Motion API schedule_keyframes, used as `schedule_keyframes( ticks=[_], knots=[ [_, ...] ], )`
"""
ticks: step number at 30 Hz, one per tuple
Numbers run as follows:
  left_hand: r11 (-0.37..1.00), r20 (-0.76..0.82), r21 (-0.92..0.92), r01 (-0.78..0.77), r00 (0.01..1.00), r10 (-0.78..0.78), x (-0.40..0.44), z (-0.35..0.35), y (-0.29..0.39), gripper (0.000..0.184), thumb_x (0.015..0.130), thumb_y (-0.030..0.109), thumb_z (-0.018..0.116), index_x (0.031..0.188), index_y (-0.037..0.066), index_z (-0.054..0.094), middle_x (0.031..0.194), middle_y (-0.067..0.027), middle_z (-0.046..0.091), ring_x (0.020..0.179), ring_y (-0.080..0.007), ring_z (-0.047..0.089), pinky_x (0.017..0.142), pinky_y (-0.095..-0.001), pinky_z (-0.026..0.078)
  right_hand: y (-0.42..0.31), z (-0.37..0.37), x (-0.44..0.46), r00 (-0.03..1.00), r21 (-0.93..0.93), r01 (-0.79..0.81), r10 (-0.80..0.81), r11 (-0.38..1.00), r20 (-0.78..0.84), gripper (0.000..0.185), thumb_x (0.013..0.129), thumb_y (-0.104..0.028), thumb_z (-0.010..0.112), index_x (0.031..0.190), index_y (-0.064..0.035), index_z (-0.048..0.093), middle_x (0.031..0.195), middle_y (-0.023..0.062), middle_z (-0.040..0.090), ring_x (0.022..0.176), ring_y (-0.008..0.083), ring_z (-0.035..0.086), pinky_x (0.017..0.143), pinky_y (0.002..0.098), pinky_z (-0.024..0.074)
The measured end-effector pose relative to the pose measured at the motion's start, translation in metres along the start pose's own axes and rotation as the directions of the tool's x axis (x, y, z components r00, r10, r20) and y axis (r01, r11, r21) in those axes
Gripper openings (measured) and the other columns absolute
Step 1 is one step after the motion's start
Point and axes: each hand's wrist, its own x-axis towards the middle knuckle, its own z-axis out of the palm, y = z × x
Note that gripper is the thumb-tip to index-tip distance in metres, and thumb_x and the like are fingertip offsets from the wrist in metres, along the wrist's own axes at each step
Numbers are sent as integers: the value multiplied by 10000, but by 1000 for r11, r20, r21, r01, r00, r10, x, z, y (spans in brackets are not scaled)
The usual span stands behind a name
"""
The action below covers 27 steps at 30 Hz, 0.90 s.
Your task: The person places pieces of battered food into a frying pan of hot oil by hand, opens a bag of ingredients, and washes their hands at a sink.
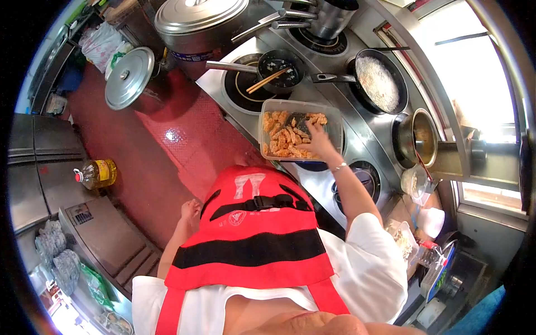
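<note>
A clear plastic tub with orange-brown coated pieces stands on the stove top. My right hand reaches over the tub's right part, fingers spread, close to the pieces. Whether its fingertips touch them I cannot tell. Down at my left side, beside the red apron, hangs my left hand; its fingers look curled, and what they hold, if anything, is hidden. Beyond the tub sits a small dark pan with chopsticks across it. A black frying pan of bubbling, foamy oil stands to its right.
A large lidded pot stands at the top, and another lidded pot on the red floor. A metal pot sits at the right. An oil bottle stands at the left. Stacked saucepans are at the back.
</note>
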Motion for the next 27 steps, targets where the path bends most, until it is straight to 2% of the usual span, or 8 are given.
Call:
schedule_keyframes(
  ticks=[1,3,5,7,11,14,17,27],
  knots=[
    [1000,1,-1,3,1000,-3,3,-4,3,201,895,292,530,883,95,566,711,1,589,559,-88,535,461,-220,403,-10,19,0,989,-47,-114,118,992,95,993,551,-370,816,1376,-144,311,1375,248,290,1216,419,355,1014,448,331],
    [997,100,66,-50,994,43,7,-14,13,200,900,296,526,889,102,574,728,13,592,580,-81,546,491,-220,418,-28,38,10,982,-84,-109,121,990,144,1030,528,-381,822,1383,-165,291,1384,245,270,1203,441,357,993,468,352],
    [995,51,97,-36,998,31,1,-17,20,200,899,298,525,885,105,575,732,17,595,587,-79,550,500,-222,421,-42,51,16,974,-117,-102,123,988,189,1067,504,-392,829,1390,-186,271,1393,243,249,1191,463,359,972,489,373],
    [992,-1,125,-20,1000,20,-13,-19,29,201,899,301,525,881,107,576,736,22,597,594,-77,554,508,-224,424,-55,58,18,978,-284,-32,89,958,190,1029,523,-357,823,1382,-212,275,1358,233,290,1161,463,387,904,505,429],
    [988,-59,153,5,998,4,-28,-39,19,196,899,288,517,879,104,580,770,9,610,609,-87,559,528,-229,431,-46,57,22,969,-297,123,-50,947,241,924,532,-277,814,1321,-196,342,1251,230,362,1073,466,439,841,497,468],
    [997,-42,49,63,997,-61,5,-73,-26,179,897,270,514,878,103,576,790,0,608,613,-97,554,523,-232,430,-55,51,22,960,-353,138,-36,925,279,953,542,-312,821,1337,-161,318,1316,260,320,1093,463,442,866,484,459],
    [994,-77,-16,104,991,-105,6,-86,-47,167,895,260,514,879,105,572,790,-2,601,612,-100,549,514,-235,427,-58,54,22,986,-315,97,-47,944,162,805,535,-210,795,1230,-169,390,1200,250,372,1060,480,439,824,490,479],
    [996,-83,75,51,996,-45,-23,-44,-18,164,893,260,513,888,108,575,780,-2,602,615,-99,548,513,-235,422,-46,41,29,995,-163,-81,88,983,39,810,546,-187,784,1251,-180,386,1198,260,349,1058,488,444,848,496,468]
  ],
)
